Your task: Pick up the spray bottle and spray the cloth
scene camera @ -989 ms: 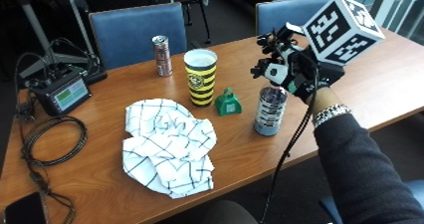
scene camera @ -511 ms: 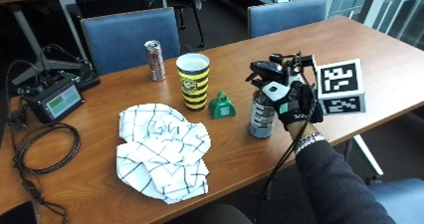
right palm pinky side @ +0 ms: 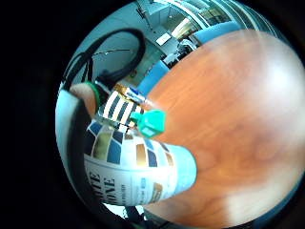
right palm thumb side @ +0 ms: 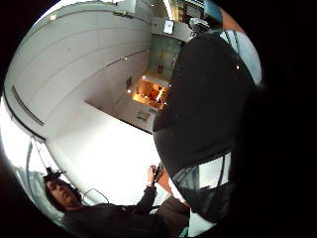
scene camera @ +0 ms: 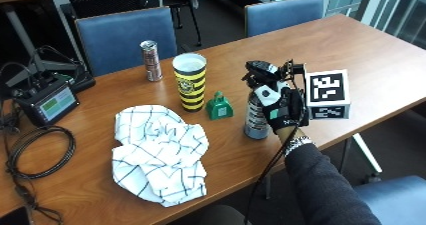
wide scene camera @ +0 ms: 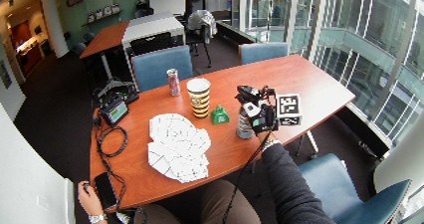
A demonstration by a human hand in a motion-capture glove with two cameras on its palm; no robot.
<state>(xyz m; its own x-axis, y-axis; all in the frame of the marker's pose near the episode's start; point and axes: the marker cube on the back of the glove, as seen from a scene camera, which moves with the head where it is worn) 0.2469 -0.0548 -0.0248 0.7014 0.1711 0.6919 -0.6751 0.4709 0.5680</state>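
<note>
The spray bottle (scene camera: 253, 116) stands upright on the wooden table (scene camera: 373, 50), a patterned body under a black spray head (scene camera: 259, 71). My gloved right hand (scene camera: 285, 107) is against its right side, with fingers curled round the body just below the head. The bottle's base still looks set on the table. In the little finger side palm view the bottle's label (right palm pinky side: 133, 167) fills the space close to my palm. The white checked cloth (scene camera: 160, 152) lies crumpled on the table to the bottle's left, apart from it. The wide view shows the same: hand (wide scene camera: 262, 117) at the bottle (wide scene camera: 242, 127).
A small green bell-shaped thing (scene camera: 218, 106) and a tall yellow-and-black striped cup (scene camera: 190, 82) stand between bottle and cloth. A drinks can (scene camera: 151, 60) is behind them. A device with a green screen (scene camera: 46, 100) and coiled cables (scene camera: 33, 150) sit at the left end. Blue chairs (scene camera: 126, 35) line the far side.
My hand has come down from above and behind the bottle's head to its side and curled round it. The outside camera has shifted. The bottle and cloth have stayed in place.
</note>
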